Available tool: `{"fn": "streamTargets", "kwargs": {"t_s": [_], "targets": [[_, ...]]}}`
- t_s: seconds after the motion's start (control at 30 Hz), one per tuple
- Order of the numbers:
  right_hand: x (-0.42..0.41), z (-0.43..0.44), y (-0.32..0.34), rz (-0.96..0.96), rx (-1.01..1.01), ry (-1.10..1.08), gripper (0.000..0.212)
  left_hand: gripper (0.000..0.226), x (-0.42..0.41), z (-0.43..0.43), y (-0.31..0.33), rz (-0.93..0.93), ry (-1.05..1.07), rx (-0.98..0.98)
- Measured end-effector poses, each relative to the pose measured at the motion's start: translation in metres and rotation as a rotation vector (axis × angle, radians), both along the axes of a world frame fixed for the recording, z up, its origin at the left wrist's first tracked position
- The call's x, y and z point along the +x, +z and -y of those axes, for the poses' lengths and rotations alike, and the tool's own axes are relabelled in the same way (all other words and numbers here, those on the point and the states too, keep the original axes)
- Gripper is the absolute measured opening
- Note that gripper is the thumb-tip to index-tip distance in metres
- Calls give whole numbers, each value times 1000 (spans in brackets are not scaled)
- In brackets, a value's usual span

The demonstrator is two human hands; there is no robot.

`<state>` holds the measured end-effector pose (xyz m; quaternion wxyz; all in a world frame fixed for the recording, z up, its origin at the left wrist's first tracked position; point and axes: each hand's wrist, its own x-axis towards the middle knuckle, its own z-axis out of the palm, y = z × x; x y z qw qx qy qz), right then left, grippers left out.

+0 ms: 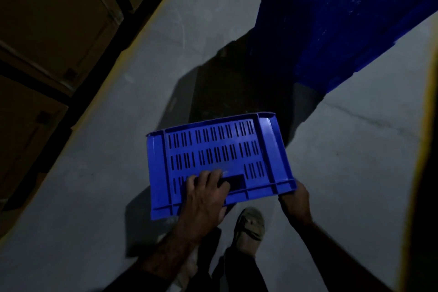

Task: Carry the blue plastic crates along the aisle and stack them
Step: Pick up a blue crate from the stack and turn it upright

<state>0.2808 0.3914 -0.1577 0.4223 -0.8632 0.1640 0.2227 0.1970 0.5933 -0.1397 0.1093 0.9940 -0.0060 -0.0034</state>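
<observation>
While the pale concrete aisle floor (pixel 99 197) stretches ahead, a tall dark-blue stack of plastic crates (pixel 343 19) looms at upper right, well apart from the load, with brown cardboard boxes on dark shelving (pixel 47 31) down the left side. And there's the carried one: a bright blue slotted plastic crate (pixel 213 149), tipped on its side, slotted wall facing up, held above the floor out in front of the person. The danger, by my reckoning, is that tilt in dim light; a grip at one edge only could let the far end swing or slip, and a tan shoe (pixel 250 225) steps right beneath it. The left hand (pixel 203 197) curls its fingers (pixel 208 179) into the handle slot, clamped on the wall. The right hand (pixel 296 199) grips the near corner rim, fingers tucked under and mostly hidden.
</observation>
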Motion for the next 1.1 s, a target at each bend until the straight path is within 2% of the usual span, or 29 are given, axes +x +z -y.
{"fn": "streamTargets", "kwargs": {"t_s": [0.07,0.13,0.2,0.27,0.33,0.47,0.57,0.67,0.83,1.0,1.1], "targets": [[20,-3,4,85,-5,44,23,47,18,-4,7,7,41,-4],[48,-8,15,139,-31,106,31,46,41,-9,14,13,70,12],[79,-13,30,154,-60,184,36,44,63,-14,20,20,117,-2],[110,-18,40,144,-115,271,31,39,83,-17,24,19,179,-30],[143,-25,48,148,-163,338,31,33,101,-21,27,22,257,-79],[192,-43,62,215,-119,422,38,27,131,-38,18,64,470,-237],[203,-37,58,211,-128,382,43,27,142,-67,0,-10,663,-358],[192,-15,32,195,-178,302,35,30,131,-105,-35,-160,752,-390],[168,25,-30,38,-245,169,23,33,93,-148,-89,-351,877,-456],[152,34,-96,-83,-322,175,20,40,50,-195,-139,-530,1011,-481],[140,19,-128,-162,-368,238,26,37,24,-221,-184,-538,1138,-514]]}}
